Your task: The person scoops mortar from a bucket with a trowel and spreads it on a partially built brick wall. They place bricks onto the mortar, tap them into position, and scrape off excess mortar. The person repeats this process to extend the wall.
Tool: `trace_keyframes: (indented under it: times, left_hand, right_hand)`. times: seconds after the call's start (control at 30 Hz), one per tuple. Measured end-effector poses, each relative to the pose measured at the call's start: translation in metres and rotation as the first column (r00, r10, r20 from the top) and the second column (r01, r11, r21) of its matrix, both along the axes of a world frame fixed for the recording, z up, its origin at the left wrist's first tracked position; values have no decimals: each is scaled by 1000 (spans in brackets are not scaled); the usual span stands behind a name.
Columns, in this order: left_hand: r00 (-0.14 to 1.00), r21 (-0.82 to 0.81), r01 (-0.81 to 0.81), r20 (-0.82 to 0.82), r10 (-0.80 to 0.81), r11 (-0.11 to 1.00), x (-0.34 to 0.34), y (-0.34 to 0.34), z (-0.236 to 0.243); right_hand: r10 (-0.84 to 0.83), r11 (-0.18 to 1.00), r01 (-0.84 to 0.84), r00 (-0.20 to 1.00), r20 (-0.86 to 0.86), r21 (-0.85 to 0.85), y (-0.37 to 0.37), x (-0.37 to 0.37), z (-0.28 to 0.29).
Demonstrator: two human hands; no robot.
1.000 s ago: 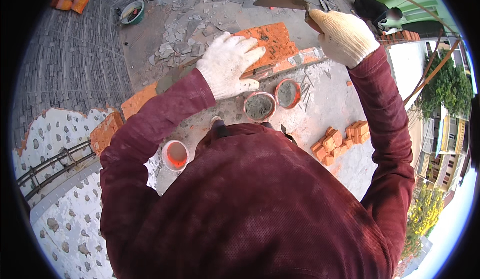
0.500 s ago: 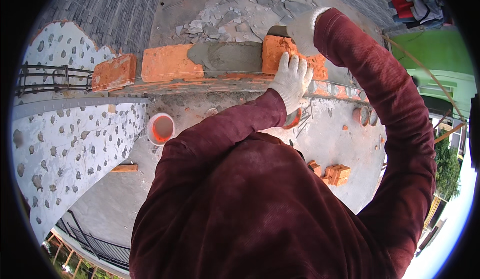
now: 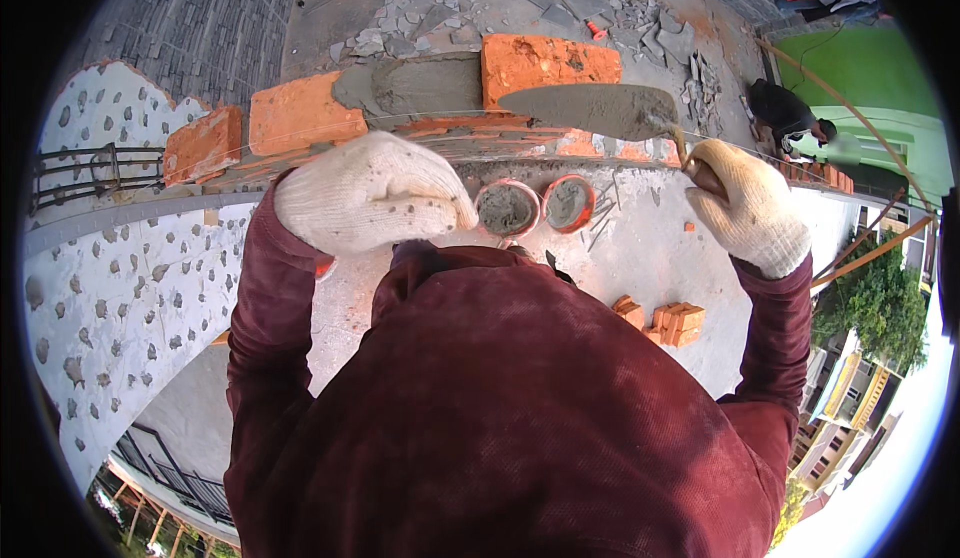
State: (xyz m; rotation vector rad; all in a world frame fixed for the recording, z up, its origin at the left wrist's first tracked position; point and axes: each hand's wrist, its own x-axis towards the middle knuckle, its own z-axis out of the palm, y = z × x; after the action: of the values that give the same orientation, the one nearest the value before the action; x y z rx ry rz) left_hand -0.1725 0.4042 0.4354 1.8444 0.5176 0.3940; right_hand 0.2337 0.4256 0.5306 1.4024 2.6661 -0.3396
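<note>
In my right hand (image 3: 748,203), gloved in cream knit, the fingers wrap round the handle of a trowel (image 3: 595,106). Its long blade, coated in grey mortar, reaches left along the wall top and overlaps the front edge of an orange brick (image 3: 550,61). My left hand (image 3: 375,196), also gloved, hovers short of the wall with fingers curled inward; nothing shows in it. Left of the brick lies a bed of wet mortar (image 3: 430,86), which meets another orange brick (image 3: 305,113). A third brick (image 3: 203,145) sits tilted at the wall's left end.
Two mortar buckets (image 3: 507,208) stand below the wall, near a small brick stack (image 3: 677,324). Rebar (image 3: 105,170) juts out at left, and a thin string runs along the wall. Beyond lie broken tiles (image 3: 440,13). Another person (image 3: 785,108) crouches at far right.
My left hand has come off the brick, drawn back leftward and closed. My right hand has swung from above the brick down to the right, bringing the trowel blade into view.
</note>
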Motion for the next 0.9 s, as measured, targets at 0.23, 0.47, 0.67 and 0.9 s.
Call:
trace_keyframes:
  times: [0.23,0.47,0.67,0.9]
  left_hand:
    - [714,758,-243,-283,641,605,104,69,-69]
    - [526,775,-187,-440,728,604,175,62,-85]
    - [452,756,-261,-454,768,600,191,60,-91]
    - [411,763,-335,-410,814,553,196,59,-92]
  right_hand:
    - [158,964,-100,961,-226,247,11,42,-236]
    - [-76,984,100,984,-158,150,50,111,-258]
    - [-137,976,170,965,-224,137,24,165,-247]
    - [-107,979,151,952,-286,137,7,107,-257]
